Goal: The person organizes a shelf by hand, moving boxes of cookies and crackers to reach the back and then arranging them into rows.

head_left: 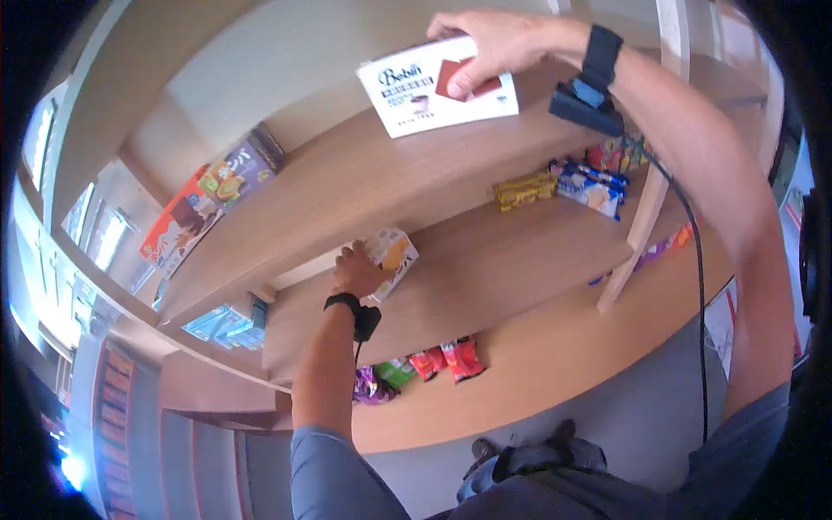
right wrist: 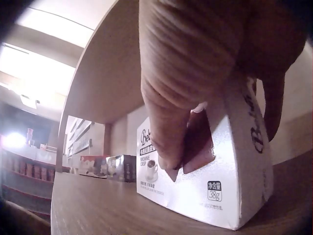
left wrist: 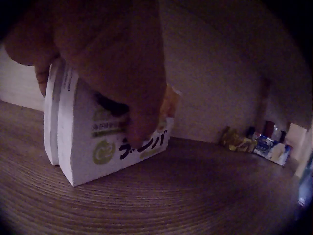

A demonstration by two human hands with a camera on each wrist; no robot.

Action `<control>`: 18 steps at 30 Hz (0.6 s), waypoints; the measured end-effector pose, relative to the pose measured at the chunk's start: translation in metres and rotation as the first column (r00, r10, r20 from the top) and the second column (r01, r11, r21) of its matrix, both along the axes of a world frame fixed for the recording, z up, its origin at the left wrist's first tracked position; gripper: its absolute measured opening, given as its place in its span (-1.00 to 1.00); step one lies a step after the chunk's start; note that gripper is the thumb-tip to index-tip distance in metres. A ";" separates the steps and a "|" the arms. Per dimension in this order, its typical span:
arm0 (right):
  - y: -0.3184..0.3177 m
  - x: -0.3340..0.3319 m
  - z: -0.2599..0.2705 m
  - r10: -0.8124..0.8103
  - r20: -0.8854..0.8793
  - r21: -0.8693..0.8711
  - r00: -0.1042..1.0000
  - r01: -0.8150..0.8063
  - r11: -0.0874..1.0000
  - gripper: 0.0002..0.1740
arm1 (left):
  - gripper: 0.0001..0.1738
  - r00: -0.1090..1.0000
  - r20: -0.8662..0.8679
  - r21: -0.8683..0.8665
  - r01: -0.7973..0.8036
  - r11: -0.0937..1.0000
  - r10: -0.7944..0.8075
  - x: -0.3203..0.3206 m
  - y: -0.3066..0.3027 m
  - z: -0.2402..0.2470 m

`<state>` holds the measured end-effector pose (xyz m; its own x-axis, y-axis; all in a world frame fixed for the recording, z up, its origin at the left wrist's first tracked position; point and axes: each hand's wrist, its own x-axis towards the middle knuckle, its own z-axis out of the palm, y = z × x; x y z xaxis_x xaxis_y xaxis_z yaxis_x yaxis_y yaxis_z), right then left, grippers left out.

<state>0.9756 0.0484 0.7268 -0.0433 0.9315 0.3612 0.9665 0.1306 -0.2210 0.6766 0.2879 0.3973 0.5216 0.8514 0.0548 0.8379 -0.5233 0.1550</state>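
Observation:
My right hand (head_left: pixel 498 42) grips a white brownie crisp box (head_left: pixel 390 104) from above on the upper shelf, thumb across the front and fingers behind. In the right wrist view, the box (right wrist: pixel 227 196) stands upright with its lower edge at the wood. On the shelf below, my left hand (head_left: pixel 358 273) holds white snack boxes (head_left: pixel 400 250) with an orange picture. The left wrist view shows two of them upright side by side, the nearer box (left wrist: pixel 80 161) with Japanese lettering. There the thumb lies over its front and the fingers reach behind the pair.
An orange box (head_left: pixel 180 230) and a purple box (head_left: pixel 247 173) stand at the upper shelf's left end. Yellow packets (head_left: pixel 524 191) and blue-white packets (head_left: pixel 591 189) lie right on the lower shelf. Red bags (head_left: pixel 462 358) sit lower down. A wooden upright (head_left: pixel 637 234) stands at right.

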 end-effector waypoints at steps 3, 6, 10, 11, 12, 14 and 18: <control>-0.009 -0.010 0.011 -0.051 0.087 -0.047 0.995 0.055 0.997 0.14 | 0.33 0.999 -0.031 0.032 0.011 0.999 -0.010 0.003 -0.003 -0.001; -0.012 -0.009 0.007 -0.054 0.155 0.059 0.986 0.045 0.997 0.05 | 0.31 0.984 -0.046 0.060 0.176 0.983 -0.173 -0.001 -0.013 0.002; -0.025 -0.016 0.015 -0.004 0.099 -0.028 0.995 0.007 1.000 -0.06 | 0.19 0.839 -0.038 0.161 0.542 0.825 -0.543 -0.013 -0.080 0.025; -0.025 -0.015 0.013 -0.006 0.078 0.000 0.997 0.006 1.000 -0.10 | 0.16 0.762 -0.017 0.174 0.640 0.748 -0.647 -0.020 -0.103 0.040; -0.022 -0.012 0.012 0.006 0.072 0.010 0.997 -0.006 1.000 -0.10 | 0.14 0.745 0.027 0.043 0.666 0.745 -0.667 -0.027 -0.138 0.069; -0.019 -0.011 0.013 0.010 0.072 -0.015 0.997 -0.009 1.000 -0.10 | 0.10 0.541 0.087 -0.033 0.841 0.540 -0.837 -0.037 -0.180 0.118; 0.005 0.002 0.003 -0.021 0.131 0.071 0.991 0.011 0.997 -0.06 | 0.11 0.419 0.130 0.005 0.906 0.423 -0.899 -0.060 -0.221 0.208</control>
